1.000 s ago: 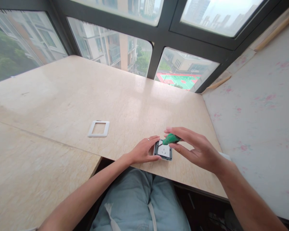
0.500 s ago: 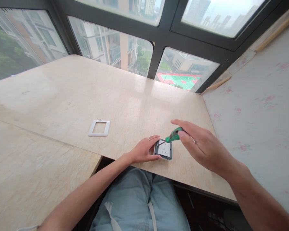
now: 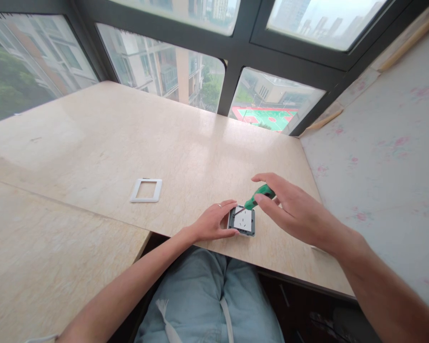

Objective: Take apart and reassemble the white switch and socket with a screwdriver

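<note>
A wall socket (image 3: 243,222) with a white face and dark grey frame lies near the front edge of the stone-patterned sill. My left hand (image 3: 216,222) grips its left side, thumb at the near edge and fingers at the far edge. In my right hand (image 3: 289,205) is a screwdriver (image 3: 260,196) with a green and black handle, held between thumb and fingers. Its shaft slants down to the left, and the tip meets the left part of the grey frame, at what looks like a screw hole. Farther left lies a white square cover frame (image 3: 157,190), apart from both hands.
The pale sill (image 3: 103,143) runs back to dark-framed windows (image 3: 232,85). A wall with floral paper (image 3: 379,166) bounds the right side. My legs in light blue trousers (image 3: 207,295) are below the front edge.
My right hand has turned a little around the screwdriver handle, its thumb shifting left. The left hand and socket stay in place, and the view has shifted slightly.
</note>
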Motion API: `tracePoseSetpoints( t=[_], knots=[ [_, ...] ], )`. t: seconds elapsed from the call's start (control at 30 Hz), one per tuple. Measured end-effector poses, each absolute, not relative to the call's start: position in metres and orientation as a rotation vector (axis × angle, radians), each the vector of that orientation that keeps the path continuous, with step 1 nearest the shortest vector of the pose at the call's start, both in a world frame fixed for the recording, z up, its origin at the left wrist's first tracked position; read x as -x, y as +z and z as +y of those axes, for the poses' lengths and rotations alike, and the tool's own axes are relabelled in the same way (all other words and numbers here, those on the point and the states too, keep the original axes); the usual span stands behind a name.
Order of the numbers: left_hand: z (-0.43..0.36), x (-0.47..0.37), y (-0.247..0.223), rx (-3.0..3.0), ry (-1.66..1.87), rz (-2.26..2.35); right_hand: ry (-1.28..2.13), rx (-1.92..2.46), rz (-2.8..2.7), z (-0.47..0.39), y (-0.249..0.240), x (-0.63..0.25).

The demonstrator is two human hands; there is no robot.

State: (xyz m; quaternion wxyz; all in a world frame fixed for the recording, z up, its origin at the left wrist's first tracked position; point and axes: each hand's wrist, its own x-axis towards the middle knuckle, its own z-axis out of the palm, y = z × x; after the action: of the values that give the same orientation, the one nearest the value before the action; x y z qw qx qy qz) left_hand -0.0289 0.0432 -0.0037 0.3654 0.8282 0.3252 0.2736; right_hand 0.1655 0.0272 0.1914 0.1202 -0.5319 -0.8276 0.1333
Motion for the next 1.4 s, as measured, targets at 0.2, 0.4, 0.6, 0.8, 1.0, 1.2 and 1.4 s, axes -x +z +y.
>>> tracePoseSetpoints(
  t=[0.2, 0.4, 0.6, 0.8, 1.0, 1.2, 1.4],
  knots=[
    [0.043, 0.029, -0.004, -2.128, 0.714, 0.829, 0.664, 1.494, -2.395, 0.027, 0.196, -0.166],
    [0.043, 0.029, -0.001, -2.14, 0.696, 0.842, 0.085, 1.759, -2.396, 0.032, 0.193, -0.158],
    [0.044, 0.028, -0.002, -2.137, 0.724, 0.814, 0.892, 1.276, -2.13, 0.039, 0.176, -0.165],
    [0.043, 0.029, -0.001, -2.126, 0.714, 0.818, 1.338, 1.084, -1.664, 0.04, 0.158, -0.165],
    [0.043, 0.029, -0.001, -2.149, 0.713, 0.822, 1.402, 1.054, -1.575, 0.039, 0.154, -0.175],
    [0.043, 0.029, -0.003, -2.145, 0.711, 0.829, 1.22, 1.032, -1.76, 0.037, 0.154, -0.184],
    [0.043, 0.029, -0.002, -2.135, 0.715, 0.815, 0.553, 1.213, -2.084, 0.037, 0.153, -0.178]
  ],
)
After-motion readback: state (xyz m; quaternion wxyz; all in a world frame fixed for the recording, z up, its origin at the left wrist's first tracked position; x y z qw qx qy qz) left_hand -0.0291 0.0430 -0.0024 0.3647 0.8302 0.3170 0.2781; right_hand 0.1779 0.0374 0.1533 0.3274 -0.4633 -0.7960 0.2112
